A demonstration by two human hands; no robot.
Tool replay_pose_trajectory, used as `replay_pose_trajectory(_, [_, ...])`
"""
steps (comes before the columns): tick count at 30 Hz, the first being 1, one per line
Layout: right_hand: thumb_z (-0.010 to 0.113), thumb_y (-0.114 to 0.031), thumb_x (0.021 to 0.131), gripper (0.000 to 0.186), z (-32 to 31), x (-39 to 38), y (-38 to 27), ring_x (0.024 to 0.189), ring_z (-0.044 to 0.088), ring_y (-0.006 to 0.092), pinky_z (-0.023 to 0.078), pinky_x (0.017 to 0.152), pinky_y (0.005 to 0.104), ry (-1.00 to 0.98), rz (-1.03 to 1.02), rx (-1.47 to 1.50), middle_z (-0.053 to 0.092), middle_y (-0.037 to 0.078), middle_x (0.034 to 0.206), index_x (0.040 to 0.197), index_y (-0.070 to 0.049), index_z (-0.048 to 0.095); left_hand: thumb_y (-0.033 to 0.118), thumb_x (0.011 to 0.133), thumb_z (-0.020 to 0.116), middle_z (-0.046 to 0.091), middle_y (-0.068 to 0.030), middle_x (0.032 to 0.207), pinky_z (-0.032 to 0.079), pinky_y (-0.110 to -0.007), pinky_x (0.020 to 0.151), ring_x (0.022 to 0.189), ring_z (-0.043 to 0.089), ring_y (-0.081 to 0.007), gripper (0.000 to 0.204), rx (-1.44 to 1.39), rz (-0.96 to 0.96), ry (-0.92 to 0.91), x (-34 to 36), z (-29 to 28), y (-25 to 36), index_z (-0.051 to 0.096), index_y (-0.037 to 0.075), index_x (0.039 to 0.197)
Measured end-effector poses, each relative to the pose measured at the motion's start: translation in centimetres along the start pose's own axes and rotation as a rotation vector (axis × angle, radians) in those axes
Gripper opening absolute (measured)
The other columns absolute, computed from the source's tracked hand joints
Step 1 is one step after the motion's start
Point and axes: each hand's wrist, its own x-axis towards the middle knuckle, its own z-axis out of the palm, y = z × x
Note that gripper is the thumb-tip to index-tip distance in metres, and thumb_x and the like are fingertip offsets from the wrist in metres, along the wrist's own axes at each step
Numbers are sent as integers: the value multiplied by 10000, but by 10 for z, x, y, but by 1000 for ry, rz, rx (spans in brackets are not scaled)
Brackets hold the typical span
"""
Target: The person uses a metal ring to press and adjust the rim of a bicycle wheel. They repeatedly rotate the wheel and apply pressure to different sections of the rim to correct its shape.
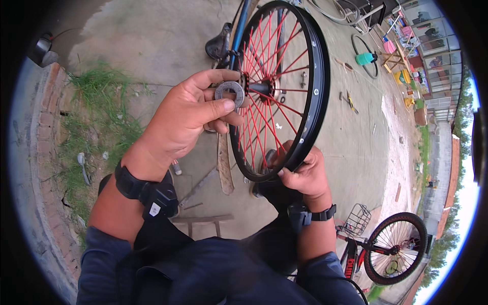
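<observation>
In the middle of the frame, we held a grey metal ring [220, 95] between thumb and fingers of our left hand [190, 109]. Below and to the right, our right hand [307, 173] gripped the lower rim of a black wheel [262, 88] with red spokes. Farther, at upper right, lay a yellow-handled tool [351, 103] and a green bottle [364, 59].

The left hand [184, 110] holds a grey ring [240, 97]; the right hand [311, 176] grips a red-spoked wheel [263, 88] by its rim [319, 76].
</observation>
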Motion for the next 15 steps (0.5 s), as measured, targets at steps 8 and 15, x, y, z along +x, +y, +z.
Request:
replay_pose_trajectory(8, [718,7,740,104,1,-5,2,802,678,231,592,770,391,21,14,-27,625,81,802,778,5,621,3,958,632,689,-136,1228,577,-223,651,938,753,-237,510,-262,-319,-81,-9,6,-42,497,24,1450])
replay_pose_trajectory(15, [754,-59,738,133,3,-2,-4,731,695,237,594,683,361,40,-53,-116,659,102,778,786,11,652,138,1015,630,724,-147,1121,562,-238,580,822,763,-212,400,-185,-439,-177,-14,4,-46,540,9,1383])
